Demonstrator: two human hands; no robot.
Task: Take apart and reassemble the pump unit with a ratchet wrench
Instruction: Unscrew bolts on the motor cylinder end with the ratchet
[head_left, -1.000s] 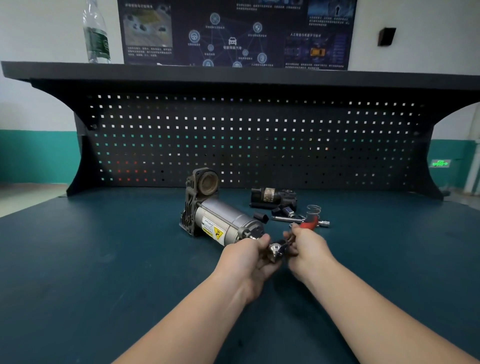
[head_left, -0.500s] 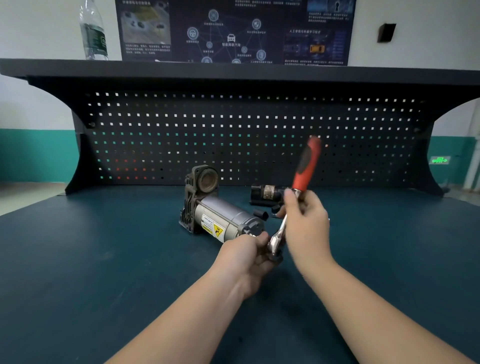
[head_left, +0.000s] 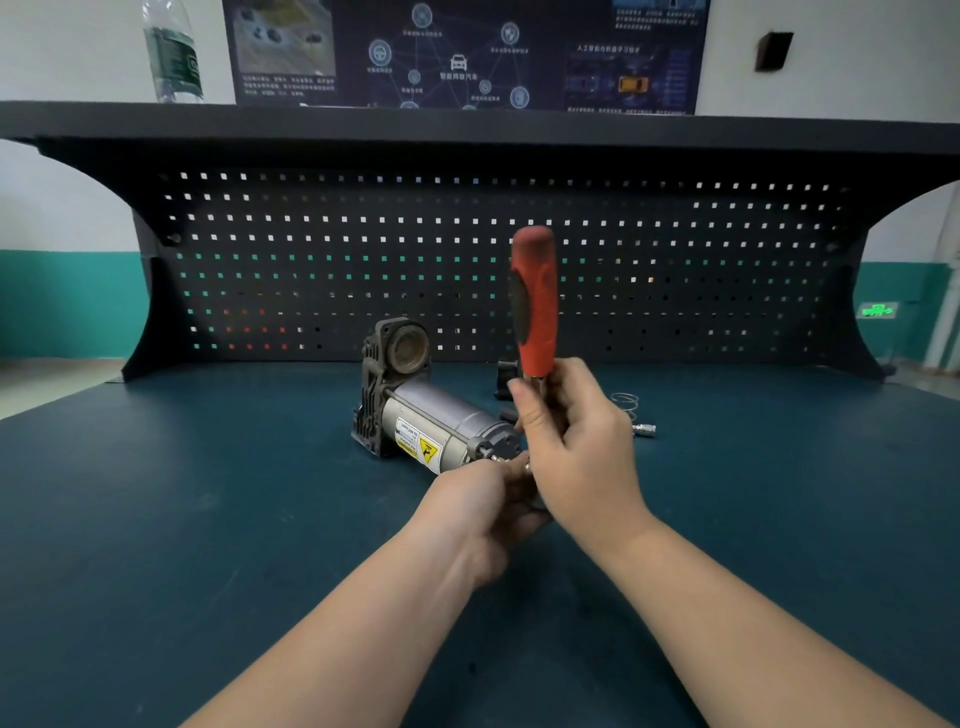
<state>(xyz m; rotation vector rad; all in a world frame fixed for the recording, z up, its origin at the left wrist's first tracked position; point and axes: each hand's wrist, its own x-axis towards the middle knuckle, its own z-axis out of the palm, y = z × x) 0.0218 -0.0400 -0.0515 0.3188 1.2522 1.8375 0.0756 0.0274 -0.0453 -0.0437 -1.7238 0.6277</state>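
Here, right hand (head_left: 582, 441) gripping upright ratchet wrench (head_left: 534, 306), left hand (head_left: 483, 514) pinching its head, pump unit (head_left: 431, 415) mid-bench.

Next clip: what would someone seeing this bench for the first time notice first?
The red wrench handle stands almost upright mid-frame, gripped near its base by the right hand. Just left of it, the grey pump lies on the blue bench, its yellow warning label facing the camera. The left hand is curled at the pump's near end, though what it holds is hidden.

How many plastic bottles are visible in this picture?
1. The plastic bottle stands on the top shelf at the far left, above the pegboard. Its top is cut off.
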